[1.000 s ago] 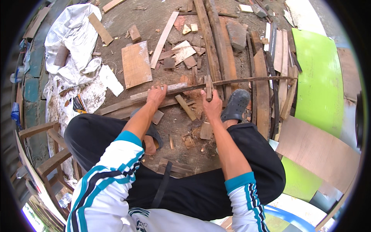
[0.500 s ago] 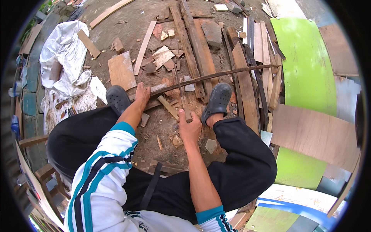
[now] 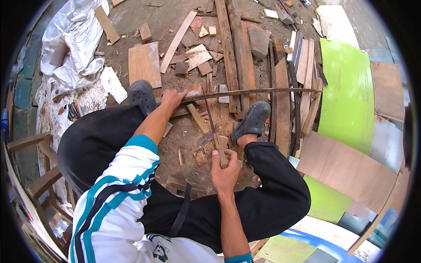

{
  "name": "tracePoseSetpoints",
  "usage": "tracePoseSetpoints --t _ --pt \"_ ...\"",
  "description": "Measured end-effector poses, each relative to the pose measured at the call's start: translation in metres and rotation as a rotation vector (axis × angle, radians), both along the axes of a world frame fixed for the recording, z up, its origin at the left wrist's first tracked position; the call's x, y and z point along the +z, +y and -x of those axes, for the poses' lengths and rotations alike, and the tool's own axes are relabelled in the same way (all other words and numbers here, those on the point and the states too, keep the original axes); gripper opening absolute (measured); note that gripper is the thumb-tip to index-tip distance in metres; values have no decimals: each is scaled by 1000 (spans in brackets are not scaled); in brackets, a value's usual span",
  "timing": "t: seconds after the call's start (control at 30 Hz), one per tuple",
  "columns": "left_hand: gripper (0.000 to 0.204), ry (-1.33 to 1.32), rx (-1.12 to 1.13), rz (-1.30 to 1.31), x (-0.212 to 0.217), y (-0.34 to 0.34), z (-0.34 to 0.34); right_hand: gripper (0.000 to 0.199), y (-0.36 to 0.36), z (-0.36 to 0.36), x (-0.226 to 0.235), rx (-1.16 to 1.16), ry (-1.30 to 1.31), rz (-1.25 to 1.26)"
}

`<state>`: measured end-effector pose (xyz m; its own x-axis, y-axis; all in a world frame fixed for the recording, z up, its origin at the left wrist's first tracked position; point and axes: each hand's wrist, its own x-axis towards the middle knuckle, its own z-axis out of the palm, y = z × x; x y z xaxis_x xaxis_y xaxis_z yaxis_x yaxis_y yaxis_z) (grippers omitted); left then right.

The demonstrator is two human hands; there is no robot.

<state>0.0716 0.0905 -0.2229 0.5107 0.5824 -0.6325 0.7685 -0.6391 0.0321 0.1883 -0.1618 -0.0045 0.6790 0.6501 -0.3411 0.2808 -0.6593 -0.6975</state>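
A long, dark, narrow wooden strip [image 3: 272,90] lies crosswise ahead of me, its left end beside my left clog [image 3: 141,95]. Pressing on that strip near its left end, my left hand [image 3: 172,100] has its fingers over the wood. My right hand [image 3: 224,173] grips the wooden handle of what looks like a handsaw [image 3: 210,116], seen almost edge-on. Its thin blade points away from me, and the tip crosses the strip just right of my left hand. Whether the blade has cut into the wood cannot be made out.
My right clog [image 3: 254,118] stands near long weathered planks [image 3: 233,57]. Scrap wood and a square board [image 3: 144,65] lie on the dirt ground. Green sheets [image 3: 346,87] and a brown plywood panel [image 3: 346,168] are on the right; a white sack [image 3: 72,39] lies at left.
My right hand has drawn the saw back toward me, so less blade reaches past the strip. My left hand still presses the strip. The whole view has shifted slightly.
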Motion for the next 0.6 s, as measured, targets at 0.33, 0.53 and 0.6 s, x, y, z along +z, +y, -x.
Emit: tracePoseSetpoints --t 0.33,0.53,0.6 --pt "62 -267 557 92 4 -17 -36 45 -24 3 -1 160 -80 -124" --pt "67 -319 729 97 -19 -28 -48 42 -59 4 -51 101 62 -151" --pt "69 -330 732 79 -28 -30 -50 42 -64 5 -59 48 165 -126"
